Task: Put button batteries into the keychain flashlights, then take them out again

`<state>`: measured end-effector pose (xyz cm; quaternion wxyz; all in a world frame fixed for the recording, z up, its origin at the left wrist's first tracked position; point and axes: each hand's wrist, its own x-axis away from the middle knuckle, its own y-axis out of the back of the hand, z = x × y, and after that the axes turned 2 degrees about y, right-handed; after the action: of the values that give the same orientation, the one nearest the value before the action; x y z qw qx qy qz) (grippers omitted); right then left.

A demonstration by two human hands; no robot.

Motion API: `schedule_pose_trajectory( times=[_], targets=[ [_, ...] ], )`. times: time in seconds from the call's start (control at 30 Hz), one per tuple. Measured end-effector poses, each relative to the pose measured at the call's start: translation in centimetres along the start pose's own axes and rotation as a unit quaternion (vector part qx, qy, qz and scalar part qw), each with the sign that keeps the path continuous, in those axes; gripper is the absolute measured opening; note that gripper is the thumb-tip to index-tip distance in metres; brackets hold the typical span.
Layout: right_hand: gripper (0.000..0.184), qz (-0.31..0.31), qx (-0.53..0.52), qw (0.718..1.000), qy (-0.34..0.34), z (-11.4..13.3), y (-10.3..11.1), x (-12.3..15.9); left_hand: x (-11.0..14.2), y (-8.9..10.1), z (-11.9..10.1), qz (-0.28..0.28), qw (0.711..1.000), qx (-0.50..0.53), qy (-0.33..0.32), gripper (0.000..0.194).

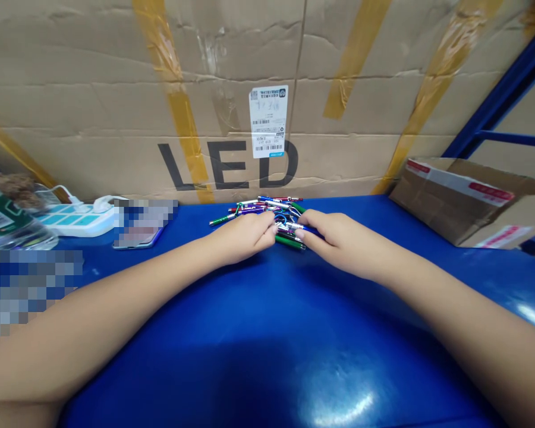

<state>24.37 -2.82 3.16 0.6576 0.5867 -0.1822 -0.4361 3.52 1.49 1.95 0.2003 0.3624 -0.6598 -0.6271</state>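
Our left hand [243, 238] and right hand [339, 242] are together, fingertips almost meeting at the near edge of a loose heap of small coloured metal pens [261, 209] on the blue bench [267, 333]. We cannot tell whether either hand is clamped on a pen. A large cardboard carton [116, 89] stands just behind the heap, a power strip [78, 219] lies leftward, and an opened cardboard box [468, 202] sits rightward.

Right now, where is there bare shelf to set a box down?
Bare blue shelf lies between your forearms, nearer you than the metal pens; narrower patches flank them, toward the phone and the cardboard box. Crowded: your left hand and right hand on the pens, and around the power strip.
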Motion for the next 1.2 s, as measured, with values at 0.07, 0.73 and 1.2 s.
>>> schedule_pose_trajectory(
  times=[0.07,0.73,1.2],
  targets=[
    [0.025,0.002,0.015,1.0,0.003,0.2,-0.3,-0.1,0.0,0.0,-0.1,-0.001,1.0,-0.02,0.008,0.024],
    [0.024,-0.019,0.088,0.988,-0.125,1.8,-1.8,-0.6,0.1,-0.3,-1.3,-0.028,0.996,-0.053,0.07,0.023],
    [0.029,-0.041,0.078,0.996,0.027,-4.2,-2.1,-1.2,-0.6,-0.3,2.8,-0.072,0.997,-0.009,-0.008,0.03]
  ],
)
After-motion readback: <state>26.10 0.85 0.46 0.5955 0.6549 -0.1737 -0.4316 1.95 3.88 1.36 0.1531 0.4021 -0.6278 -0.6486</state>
